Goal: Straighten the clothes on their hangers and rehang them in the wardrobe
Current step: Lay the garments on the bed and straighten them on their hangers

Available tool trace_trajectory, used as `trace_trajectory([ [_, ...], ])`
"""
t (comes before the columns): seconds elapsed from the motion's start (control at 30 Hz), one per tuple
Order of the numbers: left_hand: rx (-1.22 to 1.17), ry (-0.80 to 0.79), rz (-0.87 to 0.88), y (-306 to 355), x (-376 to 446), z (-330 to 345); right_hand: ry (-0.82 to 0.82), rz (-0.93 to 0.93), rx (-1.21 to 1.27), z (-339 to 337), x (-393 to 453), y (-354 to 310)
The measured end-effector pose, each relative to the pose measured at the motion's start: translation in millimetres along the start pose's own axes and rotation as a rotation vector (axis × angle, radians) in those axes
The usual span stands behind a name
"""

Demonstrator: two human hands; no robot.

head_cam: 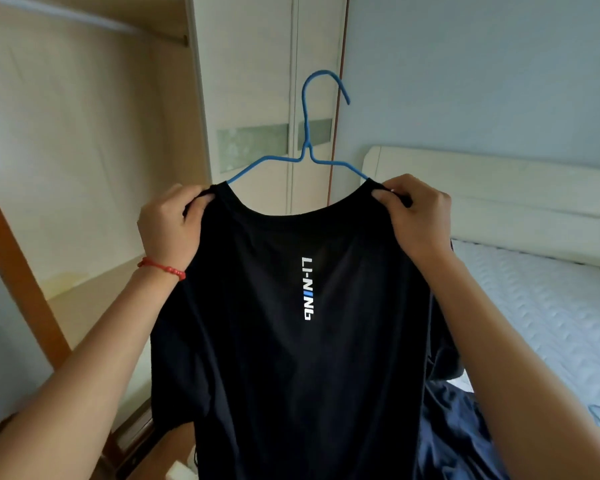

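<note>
Black T-shirt (291,341) is on the blue wire hanger (307,147), held up in front of me between the open wardrobe (84,150) on the left and the bed (534,306) on the right. My left hand (170,230) pinches the shirt's left shoulder, fingers curled round the fabric; whether it also has the hanger arm under the cloth, I can't tell. My right hand (416,216) pinches the right shoulder the same way, thumb on top. Both grips sit at the shoulder points just outside the neckline, so the shirt body hangs straight down between and below my hands, the hook standing up above them, centred on the collar

My read on handling: light, soft knit, no stiffness, will slide on thin wire if tilted. Hanger is thin and probably flexes. Best hold is where I am now, at the shoulders, with the wire inside the pinch so the cloth can't slip off

The hook isn't on anything, and the rail (84,19) is up and left, well apart. More dark clothing (465,427) lies on the bed at lower right, partly behind the shirt
</note>
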State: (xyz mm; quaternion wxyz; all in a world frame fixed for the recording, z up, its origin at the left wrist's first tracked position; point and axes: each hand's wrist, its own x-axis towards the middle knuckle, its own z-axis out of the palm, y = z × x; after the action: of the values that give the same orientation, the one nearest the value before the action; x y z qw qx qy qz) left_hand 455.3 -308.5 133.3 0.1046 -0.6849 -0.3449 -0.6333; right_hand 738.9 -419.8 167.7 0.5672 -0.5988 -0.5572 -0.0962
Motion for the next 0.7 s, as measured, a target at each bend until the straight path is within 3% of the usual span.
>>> trace_trajectory([
  [0.17,-0.098,0.044,-0.079,-21,12,-11,-0.026,-0.022,-0.124,-13,5,-11],
  [0.33,-0.141,-0.015,-0.154,-44,24,-24,-0.031,0.006,-0.181,-5,-1,-33],
  [0.7,-0.218,-0.132,-0.039,-88,27,-43,0.062,0.038,-0.272,36,-52,-52],
])
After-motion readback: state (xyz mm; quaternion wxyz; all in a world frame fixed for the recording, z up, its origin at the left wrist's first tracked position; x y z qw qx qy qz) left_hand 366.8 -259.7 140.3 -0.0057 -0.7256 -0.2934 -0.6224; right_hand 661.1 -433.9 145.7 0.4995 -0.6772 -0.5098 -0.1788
